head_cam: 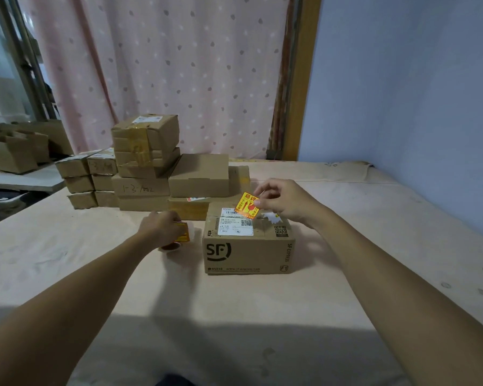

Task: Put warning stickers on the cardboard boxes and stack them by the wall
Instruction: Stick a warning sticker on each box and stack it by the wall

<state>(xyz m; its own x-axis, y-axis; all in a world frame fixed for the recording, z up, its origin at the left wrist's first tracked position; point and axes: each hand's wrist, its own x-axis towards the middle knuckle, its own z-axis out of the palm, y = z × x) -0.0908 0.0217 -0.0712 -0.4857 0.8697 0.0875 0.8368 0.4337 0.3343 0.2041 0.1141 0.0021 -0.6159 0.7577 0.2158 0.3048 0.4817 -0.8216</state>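
A brown SF cardboard box (246, 253) with a white shipping label on top stands in the middle of the pink surface. My right hand (286, 201) pinches a yellow and red warning sticker (246, 205) by its upper corner, just above the box's top; the sticker's lower edge is at the label. To the left of the box, my left hand (162, 227) is closed over the orange sticker roll (179, 238) resting on the surface. Behind, a pile of several cardboard boxes (145, 165) stands in front of the curtain.
The pink cloth-covered surface (262, 316) stretches to a blue wall (402, 93) on the right. A pink dotted curtain (162, 73) hangs at the back. More open cardboard boxes (14, 151) sit on a shelf at the far left.
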